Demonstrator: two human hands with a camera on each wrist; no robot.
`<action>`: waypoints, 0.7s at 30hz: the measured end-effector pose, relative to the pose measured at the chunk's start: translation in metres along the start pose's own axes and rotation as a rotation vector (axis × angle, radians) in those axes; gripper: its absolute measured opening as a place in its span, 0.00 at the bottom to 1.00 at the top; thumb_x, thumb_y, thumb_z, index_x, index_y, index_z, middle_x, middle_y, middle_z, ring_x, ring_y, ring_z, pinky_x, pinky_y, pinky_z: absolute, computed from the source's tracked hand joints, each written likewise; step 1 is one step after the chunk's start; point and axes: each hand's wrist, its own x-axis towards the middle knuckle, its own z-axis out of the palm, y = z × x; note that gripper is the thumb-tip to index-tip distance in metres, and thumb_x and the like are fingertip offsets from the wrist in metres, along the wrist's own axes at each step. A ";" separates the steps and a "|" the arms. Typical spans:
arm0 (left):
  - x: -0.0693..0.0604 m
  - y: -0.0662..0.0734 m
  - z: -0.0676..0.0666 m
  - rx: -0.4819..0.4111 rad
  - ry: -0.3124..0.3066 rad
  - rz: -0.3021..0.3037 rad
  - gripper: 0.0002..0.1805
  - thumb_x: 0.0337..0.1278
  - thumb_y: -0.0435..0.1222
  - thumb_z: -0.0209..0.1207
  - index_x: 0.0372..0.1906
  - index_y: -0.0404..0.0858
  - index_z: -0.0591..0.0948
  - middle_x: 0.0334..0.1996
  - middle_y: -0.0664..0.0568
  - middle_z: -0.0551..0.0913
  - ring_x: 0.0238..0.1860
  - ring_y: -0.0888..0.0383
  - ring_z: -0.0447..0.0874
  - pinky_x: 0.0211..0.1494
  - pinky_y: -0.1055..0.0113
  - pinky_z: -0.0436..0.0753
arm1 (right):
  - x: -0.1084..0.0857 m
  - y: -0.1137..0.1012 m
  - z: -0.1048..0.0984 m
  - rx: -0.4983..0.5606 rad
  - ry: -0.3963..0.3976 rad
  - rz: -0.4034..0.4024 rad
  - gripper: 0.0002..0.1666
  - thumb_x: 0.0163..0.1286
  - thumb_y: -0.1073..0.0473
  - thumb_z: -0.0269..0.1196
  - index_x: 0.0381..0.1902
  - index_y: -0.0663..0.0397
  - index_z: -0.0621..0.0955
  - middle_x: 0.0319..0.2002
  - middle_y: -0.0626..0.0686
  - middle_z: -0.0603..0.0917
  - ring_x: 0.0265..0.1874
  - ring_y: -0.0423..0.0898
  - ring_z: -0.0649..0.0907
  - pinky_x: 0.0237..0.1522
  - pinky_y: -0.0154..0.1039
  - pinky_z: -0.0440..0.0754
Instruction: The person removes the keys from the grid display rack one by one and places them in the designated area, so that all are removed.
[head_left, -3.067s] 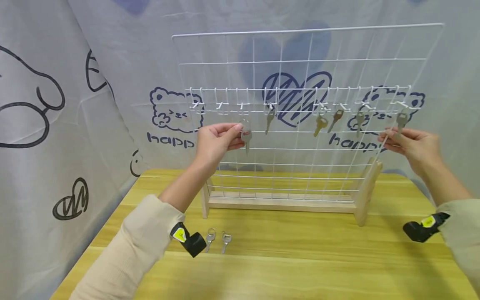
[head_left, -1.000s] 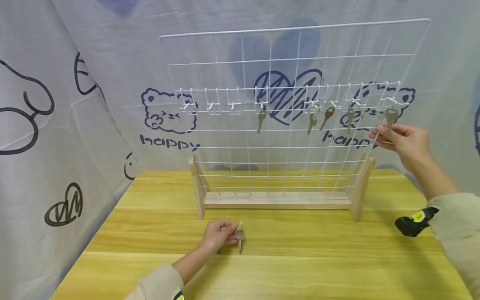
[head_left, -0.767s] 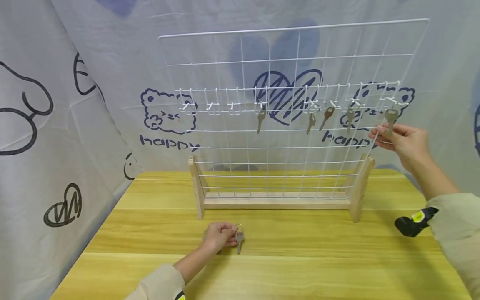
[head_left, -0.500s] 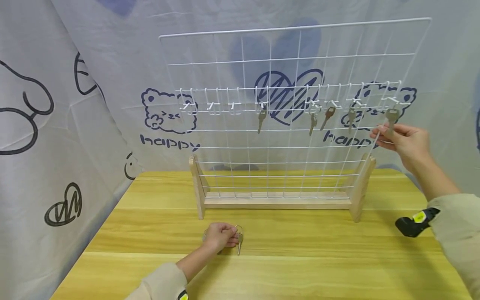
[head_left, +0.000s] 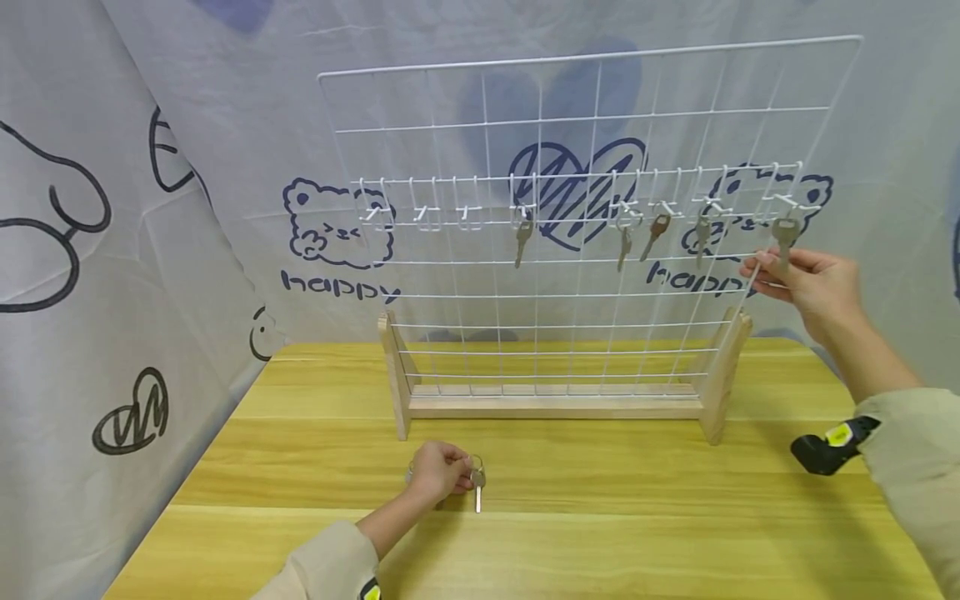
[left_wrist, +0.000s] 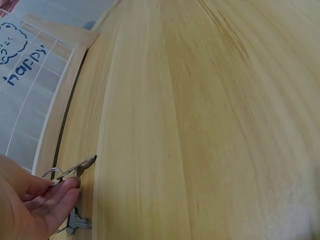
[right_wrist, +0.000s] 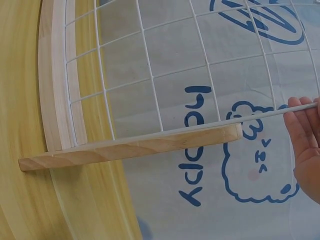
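Low over the table, my left hand pinches the ring of a silver key, which hangs beside the fingertips. In the left wrist view another key lies below those fingers; the hand hides part of what is there. My right hand grips the right side wire of a white wire grid rack. In front of that hand hangs a key on the rightmost hook. More keys, including a brownish one and a grey one, hang along the hook row.
Three hooks at the left, among them the leftmost hook, carry no key. A wooden base supports the grid on the yellow wood-grain table. Behind stands a printed curtain.
From just under the third hook, my left hand has come down to the table with a key. Over the last second it barely shifts. My right hand keeps its grip on the rack.
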 end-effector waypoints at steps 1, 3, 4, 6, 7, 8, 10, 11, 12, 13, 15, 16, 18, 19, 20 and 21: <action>0.000 0.000 0.000 0.017 0.000 0.013 0.07 0.57 0.23 0.54 0.34 0.21 0.80 0.26 0.35 0.84 0.21 0.56 0.84 0.27 0.66 0.86 | 0.000 0.000 0.000 -0.005 0.001 -0.002 0.04 0.58 0.59 0.65 0.29 0.49 0.86 0.25 0.42 0.87 0.26 0.36 0.86 0.29 0.27 0.85; 0.000 0.000 0.001 0.046 0.004 0.036 0.06 0.56 0.22 0.55 0.33 0.20 0.81 0.26 0.35 0.84 0.20 0.57 0.83 0.26 0.67 0.86 | 0.000 0.000 0.000 -0.005 -0.001 -0.006 0.04 0.58 0.60 0.64 0.28 0.49 0.86 0.25 0.42 0.87 0.26 0.36 0.86 0.29 0.27 0.85; 0.000 0.000 0.001 0.053 0.004 0.045 0.06 0.56 0.22 0.55 0.33 0.20 0.81 0.26 0.35 0.84 0.20 0.57 0.83 0.26 0.67 0.86 | 0.000 0.000 0.000 -0.001 -0.002 -0.005 0.04 0.59 0.60 0.64 0.28 0.49 0.86 0.25 0.43 0.87 0.26 0.36 0.86 0.29 0.27 0.85; 0.000 0.000 0.001 0.065 0.008 0.061 0.06 0.55 0.22 0.55 0.32 0.21 0.81 0.25 0.35 0.84 0.20 0.57 0.83 0.25 0.67 0.86 | 0.000 0.000 0.000 0.007 -0.005 -0.005 0.04 0.59 0.60 0.64 0.28 0.49 0.86 0.25 0.43 0.87 0.26 0.36 0.86 0.29 0.27 0.85; 0.001 0.000 0.002 0.070 0.010 0.066 0.06 0.55 0.22 0.55 0.32 0.21 0.81 0.25 0.35 0.84 0.20 0.57 0.83 0.25 0.67 0.86 | 0.000 0.000 0.000 0.012 -0.005 -0.004 0.04 0.59 0.61 0.64 0.28 0.50 0.86 0.25 0.43 0.87 0.26 0.36 0.86 0.29 0.27 0.85; 0.001 0.000 0.002 0.076 0.011 0.070 0.05 0.55 0.22 0.56 0.32 0.21 0.81 0.24 0.36 0.84 0.20 0.57 0.83 0.25 0.67 0.86 | 0.000 0.000 0.000 0.016 -0.005 -0.002 0.04 0.59 0.61 0.64 0.28 0.50 0.86 0.25 0.43 0.87 0.26 0.36 0.86 0.29 0.27 0.85; 0.001 0.000 0.003 0.093 0.012 0.081 0.05 0.54 0.22 0.56 0.31 0.21 0.81 0.23 0.36 0.84 0.19 0.56 0.83 0.24 0.68 0.86 | 0.000 0.000 -0.001 0.022 -0.004 -0.001 0.04 0.59 0.61 0.64 0.28 0.50 0.86 0.25 0.43 0.87 0.26 0.36 0.86 0.29 0.27 0.85; 0.002 0.000 0.003 0.104 0.012 0.087 0.05 0.54 0.22 0.56 0.31 0.21 0.81 0.23 0.36 0.84 0.19 0.56 0.83 0.24 0.68 0.85 | 0.000 0.001 -0.001 0.023 -0.003 0.001 0.04 0.59 0.61 0.64 0.28 0.50 0.86 0.25 0.43 0.87 0.26 0.36 0.86 0.29 0.27 0.85; 0.002 0.000 0.003 0.114 0.011 0.092 0.05 0.54 0.22 0.56 0.31 0.21 0.81 0.23 0.37 0.84 0.19 0.56 0.83 0.24 0.68 0.85 | 0.000 0.001 -0.001 0.023 -0.002 0.002 0.04 0.59 0.61 0.64 0.28 0.50 0.86 0.25 0.44 0.87 0.26 0.36 0.86 0.29 0.27 0.85; 0.002 -0.001 0.004 0.126 0.012 0.097 0.05 0.54 0.22 0.56 0.30 0.21 0.81 0.23 0.37 0.84 0.19 0.56 0.83 0.24 0.68 0.85 | 0.000 0.001 -0.001 0.020 -0.003 0.004 0.04 0.59 0.61 0.64 0.28 0.50 0.86 0.25 0.43 0.87 0.26 0.36 0.86 0.29 0.27 0.85; 0.003 0.000 0.004 0.151 0.014 0.106 0.05 0.54 0.22 0.56 0.29 0.22 0.82 0.22 0.38 0.84 0.19 0.56 0.83 0.23 0.69 0.85 | 0.000 0.001 -0.001 0.022 -0.005 0.005 0.04 0.59 0.61 0.64 0.29 0.50 0.86 0.25 0.43 0.88 0.26 0.36 0.86 0.30 0.27 0.85; 0.003 0.000 0.004 0.165 0.013 0.115 0.05 0.54 0.22 0.56 0.29 0.22 0.82 0.22 0.38 0.84 0.19 0.56 0.83 0.23 0.69 0.85 | 0.000 0.000 -0.001 0.021 -0.007 0.005 0.05 0.59 0.61 0.64 0.29 0.50 0.86 0.25 0.43 0.88 0.26 0.36 0.86 0.30 0.27 0.85; 0.004 0.000 0.005 0.195 0.013 0.128 0.05 0.54 0.22 0.57 0.28 0.23 0.82 0.22 0.39 0.84 0.19 0.56 0.83 0.21 0.71 0.83 | 0.000 0.001 0.000 0.028 -0.011 0.003 0.05 0.59 0.61 0.64 0.29 0.50 0.86 0.25 0.44 0.88 0.26 0.36 0.86 0.30 0.27 0.85; 0.004 0.001 0.005 0.206 0.013 0.136 0.05 0.54 0.22 0.57 0.28 0.23 0.82 0.22 0.39 0.84 0.18 0.55 0.82 0.21 0.72 0.83 | 0.000 0.001 0.000 0.033 -0.012 0.002 0.05 0.59 0.61 0.64 0.29 0.51 0.86 0.25 0.44 0.88 0.26 0.37 0.86 0.30 0.27 0.85; 0.004 0.001 0.005 0.220 0.013 0.145 0.05 0.53 0.22 0.57 0.28 0.23 0.82 0.22 0.39 0.84 0.18 0.56 0.82 0.20 0.73 0.82 | 0.000 0.001 0.000 0.037 -0.012 0.000 0.05 0.59 0.61 0.64 0.29 0.51 0.86 0.25 0.44 0.88 0.26 0.37 0.86 0.30 0.28 0.85; 0.004 0.002 0.006 0.231 0.013 0.154 0.05 0.53 0.22 0.57 0.27 0.23 0.82 0.22 0.39 0.84 0.18 0.56 0.82 0.19 0.73 0.81 | 0.000 0.001 0.000 0.033 -0.011 -0.001 0.04 0.59 0.61 0.64 0.29 0.51 0.86 0.25 0.44 0.88 0.26 0.37 0.86 0.30 0.27 0.85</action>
